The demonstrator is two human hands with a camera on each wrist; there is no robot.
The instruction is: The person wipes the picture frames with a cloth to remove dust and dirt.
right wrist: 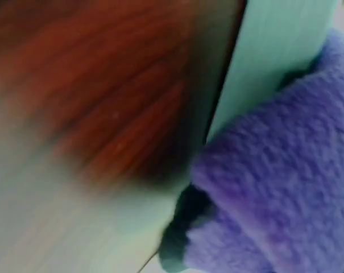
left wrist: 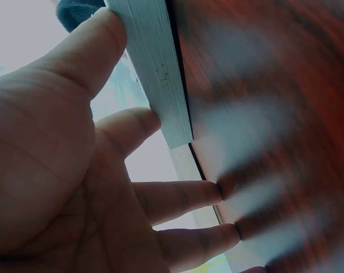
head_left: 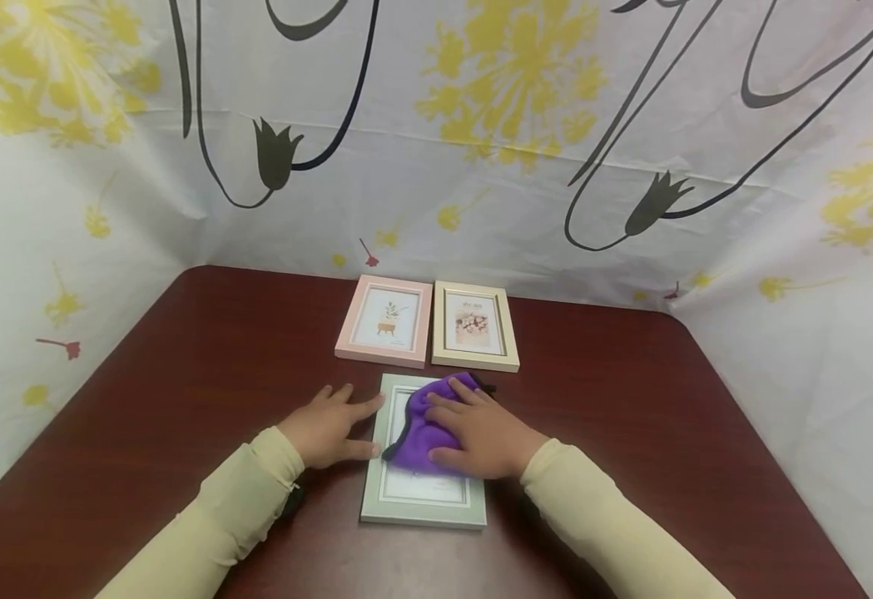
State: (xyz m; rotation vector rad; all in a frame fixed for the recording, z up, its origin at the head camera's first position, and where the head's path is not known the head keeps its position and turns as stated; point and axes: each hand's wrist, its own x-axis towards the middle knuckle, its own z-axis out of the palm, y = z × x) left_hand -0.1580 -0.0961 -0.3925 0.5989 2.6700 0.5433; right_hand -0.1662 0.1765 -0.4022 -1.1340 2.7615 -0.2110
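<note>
A pale green picture frame (head_left: 423, 513) lies flat on the table, with a purple cloth (head_left: 415, 445) with dark edging over part of its picture. My right hand (head_left: 487, 428) presses the cloth onto the frame, its fingers spread across it. In the right wrist view the fuzzy cloth (right wrist: 285, 170) folds over the frame's edge; the hand itself is out of sight there. My left hand (head_left: 325, 428) is spread at the frame's left side. In the left wrist view its thumb and forefinger touch the frame's edge (left wrist: 154, 68), while other fingertips rest on the table.
Beyond the green frame, a pink picture frame (head_left: 344, 341) and a cream picture frame (head_left: 511, 337) lie side by side near the back edge. The dark red-brown table (head_left: 256, 349) has white flower-patterned fabric (head_left: 406, 166) hanging around its back and sides.
</note>
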